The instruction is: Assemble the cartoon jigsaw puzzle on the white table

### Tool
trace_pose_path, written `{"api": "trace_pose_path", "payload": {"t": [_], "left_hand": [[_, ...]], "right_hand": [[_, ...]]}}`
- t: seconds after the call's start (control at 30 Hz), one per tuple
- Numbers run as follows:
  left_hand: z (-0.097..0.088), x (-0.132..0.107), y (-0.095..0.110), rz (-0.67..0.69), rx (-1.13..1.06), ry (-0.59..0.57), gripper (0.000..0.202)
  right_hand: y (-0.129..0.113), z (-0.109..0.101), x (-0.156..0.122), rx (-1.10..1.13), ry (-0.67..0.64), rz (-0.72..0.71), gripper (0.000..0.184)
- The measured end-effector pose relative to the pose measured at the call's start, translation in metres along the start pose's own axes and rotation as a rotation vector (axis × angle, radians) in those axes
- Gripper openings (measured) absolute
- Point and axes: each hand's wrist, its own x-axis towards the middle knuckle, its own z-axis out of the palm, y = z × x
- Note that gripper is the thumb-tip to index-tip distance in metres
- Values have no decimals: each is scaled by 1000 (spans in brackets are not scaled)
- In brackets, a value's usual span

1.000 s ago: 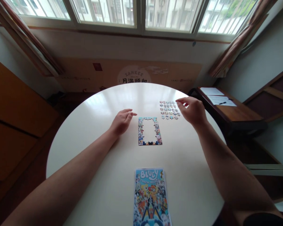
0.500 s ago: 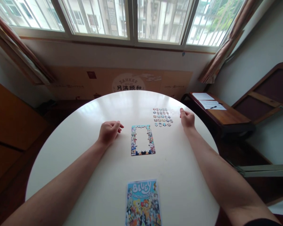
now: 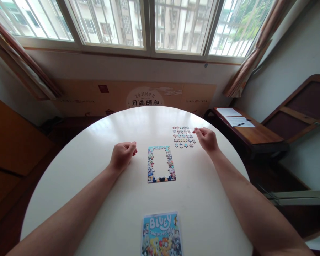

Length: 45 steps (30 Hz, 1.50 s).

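My left hand (image 3: 123,155) rests on the white table (image 3: 93,217) left of the puzzle frame, curled into a loose fist with nothing visible in it. Between my hands lies the jigsaw border (image 3: 150,167), a colourful rectangle with a bare middle. Loose jigsaw pieces (image 3: 185,140) are laid out in rows behind it and to its right. At the right edge of these rows is my right hand (image 3: 206,138), its thumb and index finger pressed together toward the pieces. Whether something small sits in that pinch is hidden.
Near the front edge lies a picture sheet (image 3: 162,234) lettered "Bluey". A wooden side table (image 3: 266,133) with papers (image 3: 238,121) and a pen stands at the right. Beyond the round table are a printed cardboard panel (image 3: 173,96) and barred windows (image 3: 110,25).
My right hand has moved left, closer to the rows of pieces, and its fingertips now point at them. The left hand's fingers have curled in tighter. The view has tilted slightly upward.
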Motion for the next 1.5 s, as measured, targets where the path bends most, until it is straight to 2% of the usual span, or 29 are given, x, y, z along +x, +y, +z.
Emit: {"api": "trace_pose_path", "payload": {"t": [0.13, 0.2, 0.3, 0.43, 0.6, 0.87, 1.03, 1.37, 1.5], "left_hand": [[1, -1, 2, 16, -20, -2, 47], [1, -1, 3, 25, -25, 0, 47], [2, -1, 4, 26, -33, 6, 46], [6, -2, 4, 24, -55, 29, 46], [17, 0, -2, 62, -105, 44, 49], [20, 0, 3, 69, -142, 41, 40], [21, -1, 3, 79, -133, 40, 42], [15, 0, 3, 51, -101, 20, 47], [13, 1, 2, 51, -102, 16, 46]], "right_hand": [[-14, -4, -3, -146, -381, -150, 21], [-18, -3, -5, -216, -475, -204, 18], [-19, -3, -6, -311, -544, -219, 20], [-15, -9, -5, -381, -575, -191, 27], [-9, -16, 1, -437, -610, -146, 22], [-23, -29, 2, -486, -793, -43, 21], [-28, -31, -1, -500, -862, -18, 21], [-46, -35, -3, -451, -827, -65, 22], [-50, -42, -3, -474, -733, 1, 19]]}}
